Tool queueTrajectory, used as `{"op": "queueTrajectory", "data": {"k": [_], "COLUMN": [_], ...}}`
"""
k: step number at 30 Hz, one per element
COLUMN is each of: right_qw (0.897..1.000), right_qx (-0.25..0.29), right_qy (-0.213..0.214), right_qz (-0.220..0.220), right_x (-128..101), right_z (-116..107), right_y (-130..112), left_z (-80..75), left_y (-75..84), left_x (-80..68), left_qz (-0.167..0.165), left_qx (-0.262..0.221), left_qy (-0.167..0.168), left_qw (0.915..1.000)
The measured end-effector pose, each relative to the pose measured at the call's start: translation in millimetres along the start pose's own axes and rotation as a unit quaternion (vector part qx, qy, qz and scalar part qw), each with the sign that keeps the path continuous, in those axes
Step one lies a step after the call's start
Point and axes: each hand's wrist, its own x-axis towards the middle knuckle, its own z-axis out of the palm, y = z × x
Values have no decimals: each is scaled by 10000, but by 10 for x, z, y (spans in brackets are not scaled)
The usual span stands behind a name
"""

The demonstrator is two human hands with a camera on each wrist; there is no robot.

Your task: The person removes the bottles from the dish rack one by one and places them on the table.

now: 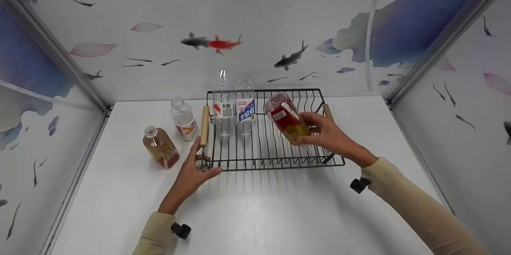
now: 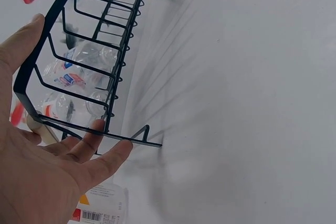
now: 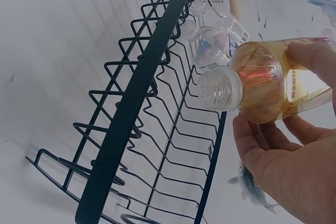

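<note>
A black wire dish rack (image 1: 271,166) with wooden handles stands on the white table. My left hand (image 1: 191,171) grips its front left corner; in the left wrist view the thumb lies on the upper rail, the fingers against the lower wires. My right hand (image 1: 329,133) holds a plastic bottle (image 1: 285,119) with a red and yellow label between thumb and fingers. It is tilted neck down over the rack's right part, and its mouth (image 3: 212,90) is uncapped in the right wrist view. Two clear plastic bottles, one with a red-white label (image 1: 223,110), one blue-white (image 1: 245,109), stand in the rack's left part.
Left of the rack, a clear bottle (image 1: 184,119) with an orange mark and a brownish bottle (image 1: 161,147) stand uncapped on the table (image 1: 247,215). Painted panels (image 1: 255,15) with fish close off the back and both sides.
</note>
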Motion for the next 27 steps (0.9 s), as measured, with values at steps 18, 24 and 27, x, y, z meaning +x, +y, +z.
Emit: {"op": "queueTrajectory", "data": {"k": [18, 24, 27], "right_qw": [9995, 9993, 9991], "right_qx": [-96, -220, -309], "right_qy": [-290, -283, -278], "right_qz": [-45, -57, -67], "right_x": [-116, -131, -145], "right_z": [111, 128, 135], "right_y": [-46, -37, -30], "left_z": [-7, -5, -4], "left_y": [41, 43, 43], "left_x": [-3, -10, -18], "left_qz": [-85, -74, -44], "left_qx": [128, 159, 165], "left_qy": [18, 17, 3], "left_qw": [9999, 9998, 9999]}}
